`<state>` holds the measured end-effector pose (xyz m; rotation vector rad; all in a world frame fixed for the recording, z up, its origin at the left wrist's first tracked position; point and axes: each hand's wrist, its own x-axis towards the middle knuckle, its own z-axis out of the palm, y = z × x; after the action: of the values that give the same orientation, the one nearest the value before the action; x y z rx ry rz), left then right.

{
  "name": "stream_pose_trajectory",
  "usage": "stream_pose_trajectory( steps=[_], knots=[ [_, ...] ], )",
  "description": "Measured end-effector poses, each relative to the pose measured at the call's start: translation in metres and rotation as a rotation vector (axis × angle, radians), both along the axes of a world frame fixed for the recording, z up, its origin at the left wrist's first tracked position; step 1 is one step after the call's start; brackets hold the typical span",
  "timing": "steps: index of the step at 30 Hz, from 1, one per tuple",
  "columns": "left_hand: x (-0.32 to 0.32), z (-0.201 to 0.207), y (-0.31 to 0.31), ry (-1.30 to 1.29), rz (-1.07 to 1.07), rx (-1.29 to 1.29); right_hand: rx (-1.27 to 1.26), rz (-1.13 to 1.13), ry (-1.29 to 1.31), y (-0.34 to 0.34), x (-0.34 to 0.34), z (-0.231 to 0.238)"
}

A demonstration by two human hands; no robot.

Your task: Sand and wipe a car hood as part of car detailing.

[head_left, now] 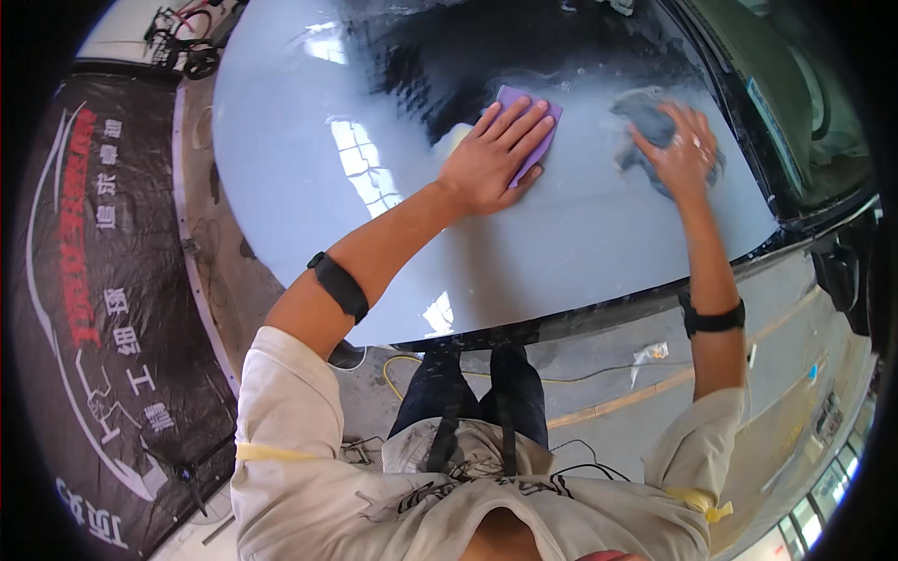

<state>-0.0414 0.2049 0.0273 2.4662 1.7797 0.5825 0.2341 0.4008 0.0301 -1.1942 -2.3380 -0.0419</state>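
Note:
My left hand (496, 154) presses a purple sheet of sandpaper (513, 97) onto a pale grey-blue car hood (393, 252). Its fingers lie long over the sheet, with the thumb near the lower edge. Beside that hand shows a small cream-coloured patch (453, 138) that I cannot make out. Farther right, my right hand (687, 148) is on a wet grey cloth (652, 126), fingers bent over it and slightly blurred. Whitish wet residue covers the hood around the cloth. A dark glossy area at the top looks wet or reflective.
The windshield (795, 122) borders the hood on the right, with a side mirror (842, 271) below. A dark printed banner (131, 280) stands at left, a bicycle (192, 42) behind it. A yellow hose (398, 360) crosses the floor near my legs.

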Motion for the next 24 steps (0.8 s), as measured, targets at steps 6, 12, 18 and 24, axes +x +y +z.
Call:
stream_pose_trajectory(
  steps=[6,12,18,24],
  knots=[
    [0.000,0.002,0.003,0.047,-0.041,-0.155,-0.124,0.376,0.071,-0.006,-0.027,0.007],
    [0.045,0.010,0.085,0.009,-0.216,-0.022,0.138,0.046,0.111,0.028,0.182,-0.005],
    [0.118,-0.026,0.220,0.031,-0.306,0.256,0.189,-0.121,0.074,0.028,0.176,-0.002],
    [0.084,-0.023,0.142,-0.031,-0.469,0.047,0.179,-0.175,0.100,0.026,0.203,-0.023]
  ],
)
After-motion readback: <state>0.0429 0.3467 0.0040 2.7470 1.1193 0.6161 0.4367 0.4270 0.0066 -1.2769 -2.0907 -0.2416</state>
